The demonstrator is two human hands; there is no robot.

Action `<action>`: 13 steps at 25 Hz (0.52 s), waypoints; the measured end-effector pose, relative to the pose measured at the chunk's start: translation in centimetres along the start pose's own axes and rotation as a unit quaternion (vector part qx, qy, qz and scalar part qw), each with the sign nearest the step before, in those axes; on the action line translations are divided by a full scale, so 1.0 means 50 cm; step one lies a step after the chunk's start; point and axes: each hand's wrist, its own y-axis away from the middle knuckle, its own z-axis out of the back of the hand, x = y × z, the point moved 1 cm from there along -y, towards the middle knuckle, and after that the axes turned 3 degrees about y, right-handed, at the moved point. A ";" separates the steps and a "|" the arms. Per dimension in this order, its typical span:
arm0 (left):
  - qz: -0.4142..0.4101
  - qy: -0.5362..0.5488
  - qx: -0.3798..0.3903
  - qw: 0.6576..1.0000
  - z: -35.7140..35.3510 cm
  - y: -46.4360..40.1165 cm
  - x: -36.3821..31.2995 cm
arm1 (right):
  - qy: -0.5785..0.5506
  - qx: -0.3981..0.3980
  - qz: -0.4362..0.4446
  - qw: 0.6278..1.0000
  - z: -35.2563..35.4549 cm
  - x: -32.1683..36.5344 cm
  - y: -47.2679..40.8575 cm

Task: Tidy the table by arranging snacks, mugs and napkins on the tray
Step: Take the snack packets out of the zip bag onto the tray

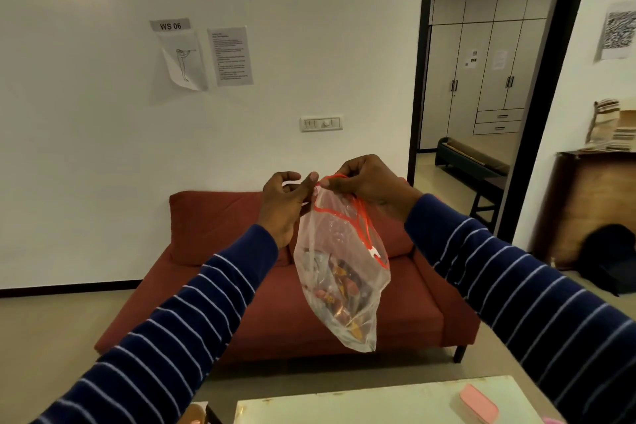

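Pinching snack bag (pixel 339 272) rim, right hand (pixel 370 182) at one o'clock, left hand (pixel 285 206) thumb-gripping; next needs lowering to tabletop (pixel 361 403).

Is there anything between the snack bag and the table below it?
Nothing visible. The snack bag hangs in the air from the right hand, left hand beside it, above the table. No tray is in view.

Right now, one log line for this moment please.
right hand: pinches zip bag top | left hand: at bag rim, grip unclear | bag: raised, snacks inside | table: below
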 end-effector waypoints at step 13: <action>-0.347 -0.538 0.187 0.745 0.020 0.049 -0.011 | 0.244 -0.072 0.124 0.959 0.011 -0.021 0.017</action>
